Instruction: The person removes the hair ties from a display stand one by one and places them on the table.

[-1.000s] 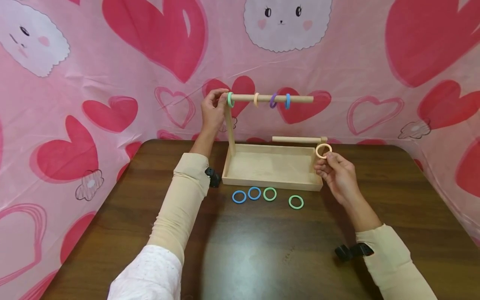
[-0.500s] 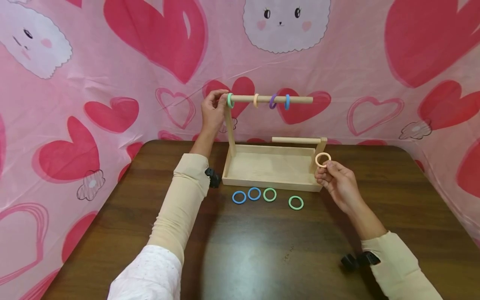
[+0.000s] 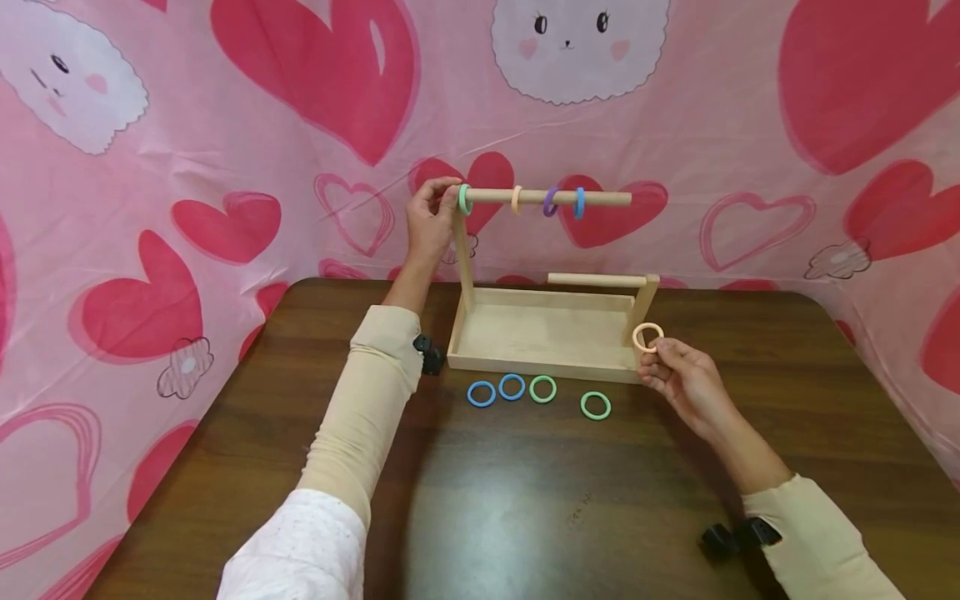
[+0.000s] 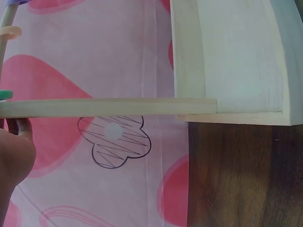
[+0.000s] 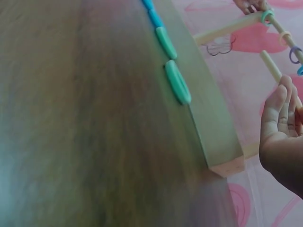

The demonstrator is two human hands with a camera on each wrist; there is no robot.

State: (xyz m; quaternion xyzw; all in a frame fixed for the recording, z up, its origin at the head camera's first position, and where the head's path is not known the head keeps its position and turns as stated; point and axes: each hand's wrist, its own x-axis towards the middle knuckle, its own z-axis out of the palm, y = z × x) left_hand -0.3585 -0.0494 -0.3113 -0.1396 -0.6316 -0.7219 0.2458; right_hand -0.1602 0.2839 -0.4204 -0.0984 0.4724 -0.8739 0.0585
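In the head view my left hand [image 3: 431,221] grips the top of the left post [image 3: 465,267] of a wooden ring stand, beside the green ring [image 3: 462,202] on the upper rod [image 3: 611,198]. Farther along that rod hang a peach ring [image 3: 516,200], a purple ring [image 3: 549,204] and a blue ring [image 3: 579,205]. My right hand [image 3: 693,383] pinches another peach ring [image 3: 647,325] between thumb and fingers, in front of the right post [image 3: 643,302]. No ring hangs on the lower rod [image 3: 596,281]. In the right wrist view the right hand [image 5: 281,137] mostly hides its ring.
The stand's shallow tray [image 3: 540,367] sits at the back of the brown table [image 3: 480,517]. Before it lie two blue rings [image 3: 470,394] and two green rings [image 3: 584,410]. A pink heart-patterned cloth [image 3: 720,133] hangs behind.
My right hand has drawn down and toward me with the peach ring, away from the lower rod's post top. The left hand keeps its place on the stand.
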